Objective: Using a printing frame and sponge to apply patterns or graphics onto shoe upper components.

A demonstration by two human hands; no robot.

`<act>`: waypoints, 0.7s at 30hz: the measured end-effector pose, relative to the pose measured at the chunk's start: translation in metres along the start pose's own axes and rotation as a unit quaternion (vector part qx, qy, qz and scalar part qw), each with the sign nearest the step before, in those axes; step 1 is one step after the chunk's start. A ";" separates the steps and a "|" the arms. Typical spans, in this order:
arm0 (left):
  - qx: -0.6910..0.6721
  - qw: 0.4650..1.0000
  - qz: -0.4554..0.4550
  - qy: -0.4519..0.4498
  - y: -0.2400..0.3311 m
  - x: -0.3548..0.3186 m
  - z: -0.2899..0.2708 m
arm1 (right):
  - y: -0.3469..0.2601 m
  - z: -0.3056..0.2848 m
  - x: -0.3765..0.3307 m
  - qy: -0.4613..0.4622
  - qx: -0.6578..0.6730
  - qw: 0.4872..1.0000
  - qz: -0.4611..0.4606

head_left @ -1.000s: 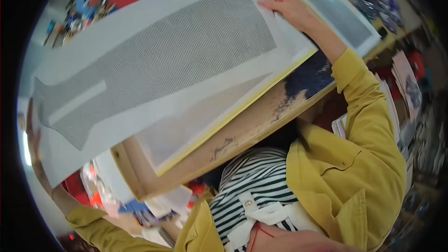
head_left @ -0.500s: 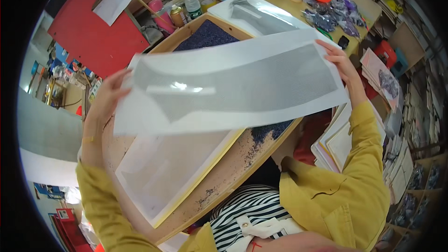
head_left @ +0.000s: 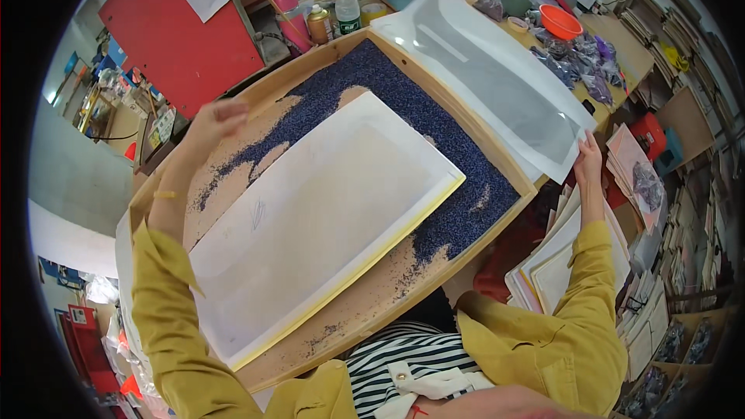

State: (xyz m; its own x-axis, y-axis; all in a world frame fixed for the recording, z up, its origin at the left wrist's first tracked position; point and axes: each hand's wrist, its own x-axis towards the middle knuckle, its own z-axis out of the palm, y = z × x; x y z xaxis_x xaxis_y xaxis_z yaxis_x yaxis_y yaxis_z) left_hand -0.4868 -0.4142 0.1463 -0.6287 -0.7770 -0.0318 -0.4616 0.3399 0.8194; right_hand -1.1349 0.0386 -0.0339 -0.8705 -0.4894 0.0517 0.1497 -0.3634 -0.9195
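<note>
My right hand (head_left: pixel 589 159) pinches the near right corner of a translucent sheet with a grey lined pattern (head_left: pixel 497 70). That sheet lies outside the tray, over its far right side. Empty and slightly blurred, my left hand (head_left: pixel 215 127) hangs over the tray's left side with its fingers stretched out. Below and between my hands is a shallow wooden tray (head_left: pixel 372 312) holding dark blue-purple granules (head_left: pixel 466 147). A white rectangular board with a yellow edge (head_left: pixel 326 225) rests at an angle in it, with a few pencil-like marks on its top.
A clear bottle (head_left: pixel 347 8), a gold spray can (head_left: pixel 319 25) and a pink container (head_left: pixel 293 22) stand behind the tray. An orange bowl (head_left: pixel 560 22) and several bags (head_left: pixel 594 62) sit at the far right. Stacked papers (head_left: pixel 559 252) are beside my right arm.
The patterned sheet has moved from above the tray to its far right side, uncovering the board and granules. My left hand has let go of it; my right hand still holds a corner.
</note>
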 end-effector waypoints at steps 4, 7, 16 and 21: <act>0.006 0.996 -0.082 0.030 -0.016 -0.061 -0.013 | 0.005 -0.001 -0.015 0.026 0.019 0.999 -0.018; -0.023 0.992 -0.109 0.054 -0.032 -0.092 -0.032 | 0.015 0.008 -0.023 0.011 -0.066 0.997 -0.028; -0.023 0.987 -0.134 0.082 -0.053 -0.151 -0.038 | 0.018 0.030 0.008 0.005 -0.724 0.687 -0.064; 0.019 0.990 -0.120 0.066 -0.068 -0.179 -0.029 | 0.005 0.082 -0.009 -0.031 -0.797 0.603 -0.023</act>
State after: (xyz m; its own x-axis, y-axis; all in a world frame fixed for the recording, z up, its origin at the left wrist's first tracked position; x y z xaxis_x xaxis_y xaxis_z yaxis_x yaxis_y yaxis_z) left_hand -0.3251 -0.3138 0.1133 -0.4117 -0.8995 -0.1462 -0.6135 0.1549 0.7744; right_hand -1.0873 -0.0240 -0.0070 -0.8298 -0.5548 0.0598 -0.5577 0.8211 -0.1210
